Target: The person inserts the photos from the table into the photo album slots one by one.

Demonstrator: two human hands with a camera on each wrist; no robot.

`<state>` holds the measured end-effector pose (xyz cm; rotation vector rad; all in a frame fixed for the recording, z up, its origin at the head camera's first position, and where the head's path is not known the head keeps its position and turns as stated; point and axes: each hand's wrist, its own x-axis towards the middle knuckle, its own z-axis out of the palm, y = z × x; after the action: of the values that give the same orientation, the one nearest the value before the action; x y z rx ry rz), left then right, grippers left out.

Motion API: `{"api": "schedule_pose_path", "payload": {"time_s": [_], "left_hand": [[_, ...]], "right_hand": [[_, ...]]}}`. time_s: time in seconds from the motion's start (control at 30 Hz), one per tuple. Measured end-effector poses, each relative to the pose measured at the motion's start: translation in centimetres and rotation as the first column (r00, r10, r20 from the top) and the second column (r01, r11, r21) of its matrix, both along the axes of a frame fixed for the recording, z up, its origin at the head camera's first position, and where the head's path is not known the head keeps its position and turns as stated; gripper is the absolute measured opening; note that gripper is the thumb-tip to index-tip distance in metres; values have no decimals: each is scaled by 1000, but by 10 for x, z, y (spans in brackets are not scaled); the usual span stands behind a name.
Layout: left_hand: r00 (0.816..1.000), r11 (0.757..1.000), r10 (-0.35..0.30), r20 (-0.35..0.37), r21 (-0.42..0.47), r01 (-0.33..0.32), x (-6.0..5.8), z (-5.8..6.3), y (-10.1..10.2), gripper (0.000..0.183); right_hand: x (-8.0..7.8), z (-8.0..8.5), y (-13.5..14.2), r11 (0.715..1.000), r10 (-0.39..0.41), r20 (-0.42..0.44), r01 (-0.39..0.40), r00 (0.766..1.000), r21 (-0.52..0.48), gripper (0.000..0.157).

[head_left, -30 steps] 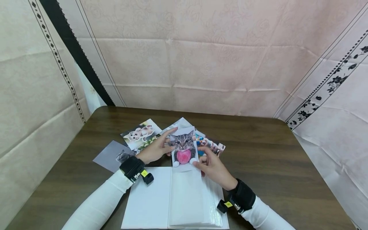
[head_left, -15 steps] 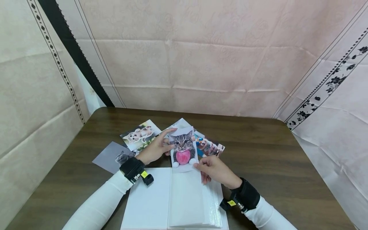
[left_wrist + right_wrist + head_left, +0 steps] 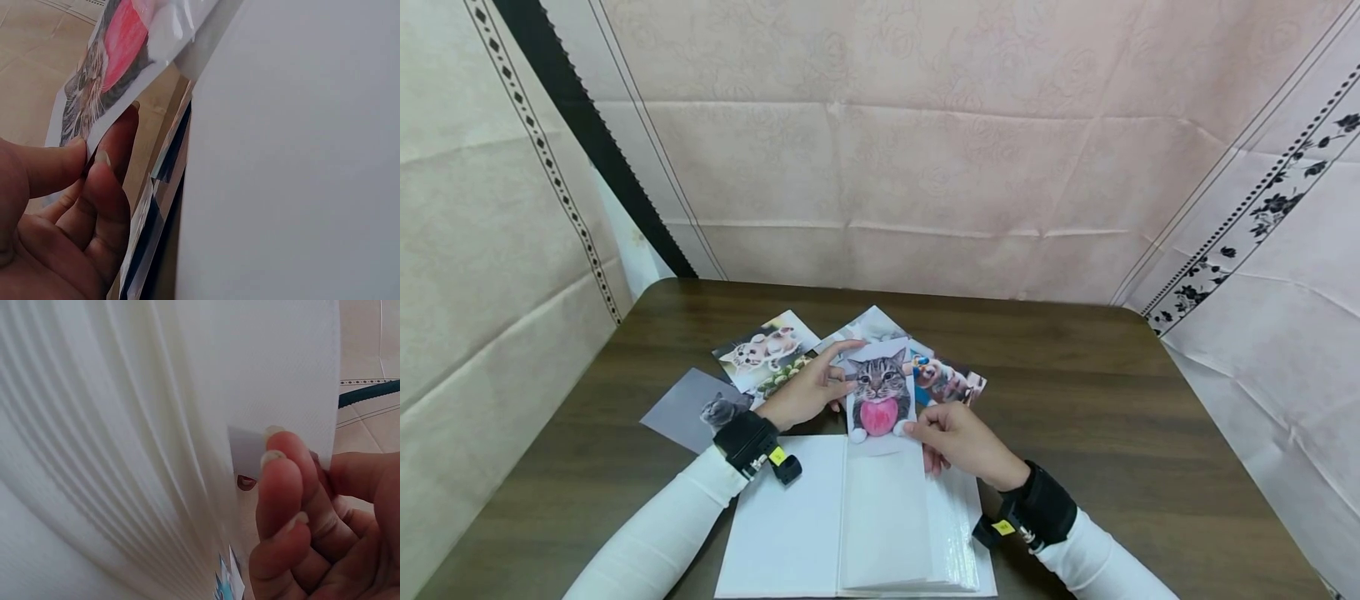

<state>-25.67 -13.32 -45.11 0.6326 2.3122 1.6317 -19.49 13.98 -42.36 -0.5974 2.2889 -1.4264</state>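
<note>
A cat photo [image 3: 881,392], a grey tabby with a pink heart, stands at the top edge of an open white photo album [image 3: 790,517]. Its lower end lies inside a clear sleeve [image 3: 190,19] of the album page, as the left wrist view shows. My left hand [image 3: 808,387] pinches the photo's left edge between thumb and fingers. With thumb and fingers, my right hand [image 3: 962,437] holds the page's upper right corner beside the photo's lower right. In the right wrist view the stacked album pages [image 3: 125,425] fan out next to that hand.
Several loose photos lie behind the album: a kitten photo [image 3: 767,354], a grey cat photo [image 3: 692,408] at the left, and a colourful photo [image 3: 947,379] at the right. The brown table [image 3: 1112,433] ends at a cloth backdrop [image 3: 925,183].
The cat photo has slid slightly down toward the album, with my left hand following. My right hand's index finger has drawn back from the photo's right edge to the page corner.
</note>
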Motion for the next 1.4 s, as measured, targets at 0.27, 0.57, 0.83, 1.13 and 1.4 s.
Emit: {"api": "schedule_pose_path", "payload": {"time_s": [0.27, 0.57, 0.83, 1.13, 1.4], "left_hand": [[1000, 1000, -22, -12, 12, 22, 2, -4, 1, 60], [1000, 1000, -25, 12, 1, 25, 8, -5, -1, 60], [999, 999, -36, 27, -6, 37, 9, -4, 1, 60], [997, 999, -41, 61, 3, 41, 22, 20, 4, 58], [997, 999, -50, 64, 1, 50, 9, -3, -2, 59]], "right_hand": [[2, 1, 0, 1000, -8, -16, 8, 1000, -4, 30], [2, 2, -2, 1000, -18, -12, 18, 1000, -15, 29], [2, 0, -2, 1000, -20, -22, 19, 1000, -6, 31], [2, 0, -2, 1000, -25, -39, 26, 999, 6, 31], [1, 1, -2, 999, -32, -37, 32, 999, 7, 32]]}}
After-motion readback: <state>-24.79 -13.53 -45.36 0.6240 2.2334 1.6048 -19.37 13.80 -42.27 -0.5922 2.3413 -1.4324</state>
